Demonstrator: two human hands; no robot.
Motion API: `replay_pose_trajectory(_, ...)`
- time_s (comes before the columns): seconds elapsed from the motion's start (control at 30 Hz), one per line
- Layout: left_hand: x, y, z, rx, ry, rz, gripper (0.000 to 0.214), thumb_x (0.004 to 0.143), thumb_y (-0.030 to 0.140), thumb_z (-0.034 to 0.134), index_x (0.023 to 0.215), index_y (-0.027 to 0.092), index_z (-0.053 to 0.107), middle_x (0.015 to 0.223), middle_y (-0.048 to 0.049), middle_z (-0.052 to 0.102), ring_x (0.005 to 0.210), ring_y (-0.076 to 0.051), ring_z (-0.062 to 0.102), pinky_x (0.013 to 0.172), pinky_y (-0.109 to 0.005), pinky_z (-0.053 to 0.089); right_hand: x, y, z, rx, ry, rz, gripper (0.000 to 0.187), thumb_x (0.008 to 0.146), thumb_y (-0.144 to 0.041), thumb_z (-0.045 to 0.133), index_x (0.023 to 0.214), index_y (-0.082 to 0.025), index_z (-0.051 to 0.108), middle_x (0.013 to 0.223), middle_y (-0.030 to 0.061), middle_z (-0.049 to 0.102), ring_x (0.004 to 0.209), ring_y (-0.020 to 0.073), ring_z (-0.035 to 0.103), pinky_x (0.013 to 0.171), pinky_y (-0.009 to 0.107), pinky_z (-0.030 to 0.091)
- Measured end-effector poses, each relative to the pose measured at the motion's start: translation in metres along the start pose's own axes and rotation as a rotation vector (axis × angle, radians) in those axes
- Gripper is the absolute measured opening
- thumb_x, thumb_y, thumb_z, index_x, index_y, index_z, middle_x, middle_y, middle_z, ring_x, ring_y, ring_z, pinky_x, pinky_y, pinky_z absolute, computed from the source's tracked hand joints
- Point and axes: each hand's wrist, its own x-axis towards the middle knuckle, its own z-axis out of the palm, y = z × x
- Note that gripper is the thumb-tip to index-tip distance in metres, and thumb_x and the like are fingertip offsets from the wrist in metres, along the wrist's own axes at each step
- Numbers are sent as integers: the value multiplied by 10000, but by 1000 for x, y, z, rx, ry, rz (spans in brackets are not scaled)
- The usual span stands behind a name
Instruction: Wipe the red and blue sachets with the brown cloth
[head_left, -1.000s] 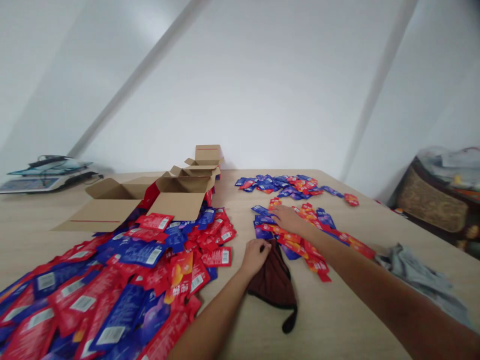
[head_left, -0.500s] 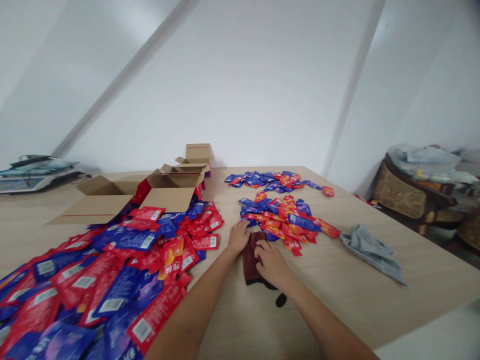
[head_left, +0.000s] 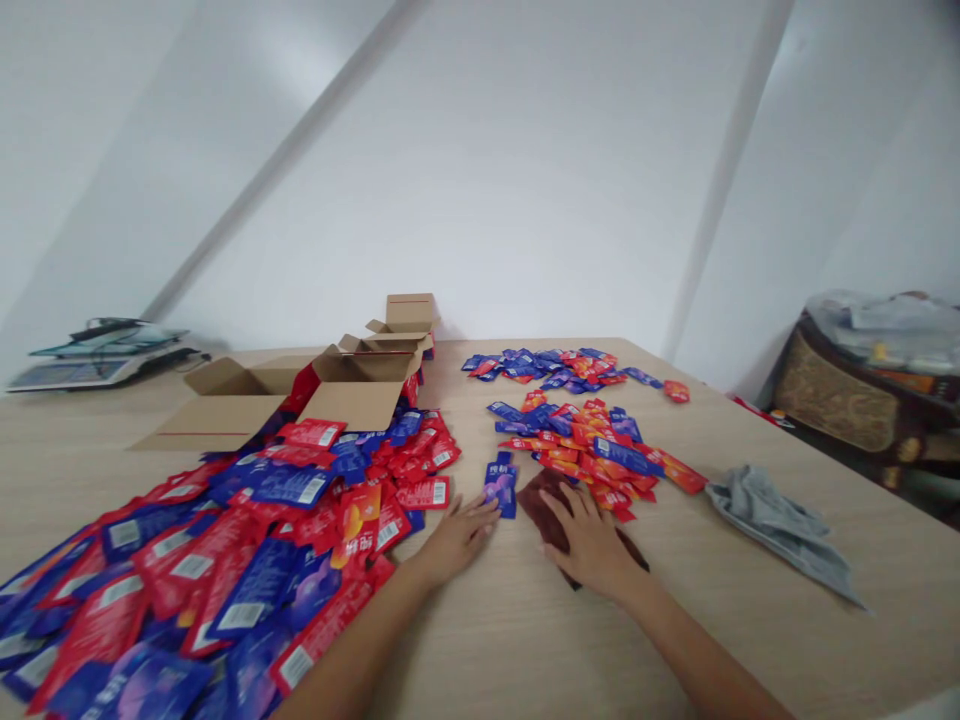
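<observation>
My left hand (head_left: pixel 459 538) lies on the table with its fingers stretched out, and its fingertips touch the lower left edge of a blue sachet (head_left: pixel 501 480). That sachet lies flat, apart from the heaps. To its right, my right hand (head_left: pixel 589 540) rests palm down with spread fingers on a dark brown cloth (head_left: pixel 538 495), covering much of it. Just beyond both hands is a pile of orange and blue sachets (head_left: pixel 592 450). On the left, a large heap of red and blue sachets (head_left: pixel 277 500) reaches close to my left forearm.
Open cardboard boxes (head_left: pixel 352 400) stand behind the left heap. Farther back lies another group of sachets (head_left: pixel 547 367). A grey cloth (head_left: pixel 780 520) lies on the right of the wooden table (head_left: pixel 480 640). At the far left is a flat device (head_left: pixel 97 365); a patterned chair (head_left: pixel 832 395) stands beyond the right edge.
My left hand has left the brown cloth and moved back to the blue sachet, which now shows in front of it. The brown cloth has shifted right under my right hand, which has flattened.
</observation>
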Motion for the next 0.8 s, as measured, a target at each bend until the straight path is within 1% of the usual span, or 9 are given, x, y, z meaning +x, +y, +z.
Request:
replay_pose_trajectory(0.07,-5,5,-4,-104,25,-16,357,900,387,337,1126,288,596,1239,-20,570,1223,-177,428,1076,-435,159,-6,-2,2,-12,-23,-64,540,740,-299,538,1272,-294,447,1373,83,362,1232,336,306,938,494,302)
replay_pose_trajectory(0.13,1,10,-5,-171,141,-91,345,881,405,373,1035,241,634,1119,-49,631,1096,-190,524,1007,-385,303,-3,0,-5,31,-36,-71,514,730,-172,485,1232,-281,491,1313,72,421,1192,277,369,939,423,340)
replay_pose_trajectory(0.27,27,17,9,-73,360,-219,474,717,454,599,1086,158,565,1083,-108,590,1034,-244,521,911,-373,385,26,-7,-27,106,125,-68,540,749,-124,421,1272,-257,447,1333,58,391,1182,225,379,986,376,320)
replay_pose_trajectory(0.33,38,18,22,-6,357,-178,643,624,458,681,1160,146,514,1169,-131,530,1104,-274,465,958,-404,346,43,-19,-25,85,159,-95,546,774,-141,415,1306,-265,415,1393,48,331,1219,244,331,1001,407,292)
replay_pose_trajectory(0.4,43,18,34,34,359,-137,690,622,423,688,1216,149,469,1221,-133,485,1147,-279,419,993,-422,311,56,-33,-12,32,72,-108,545,774,-139,425,1301,-277,431,1416,40,320,1221,272,321,981,452,288)
replay_pose_trajectory(0.47,44,16,41,60,390,-133,616,683,357,641,1235,159,451,1225,-122,469,1152,-271,398,998,-428,309,63,-44,5,-21,-36,-106,546,763,-132,442,1288,-280,453,1410,36,350,1202,294,334,952,488,290)
replay_pose_trajectory(0.57,42,13,42,76,405,-163,480,724,273,594,1184,182,494,1193,-103,465,1127,-269,391,975,-435,332,63,-49,22,-28,-68,-131,495,774,-154,446,1255,-265,495,1377,35,410,1181,293,349,933,493,292)
replay_pose_trajectory(0.67,40,11,38,67,401,-167,423,723,243,596,1136,183,526,1151,-96,465,1106,-263,393,957,-424,351,59,-43,20,67,-77,-186,423,762,-139,427,1127,-265,602,1290,8,510,1138,249,402,929,432,321)
replay_pose_trajectory(0.8,39,14,36,46,384,-144,512,715,300,629,1200,210,493,1143,-92,461,1087,-254,409,937,-417,369,58,-26,11,338,-160,-237,440,674,-83,396,931,-283,692,1114,-35,630,1030,174,505,945,356,344)
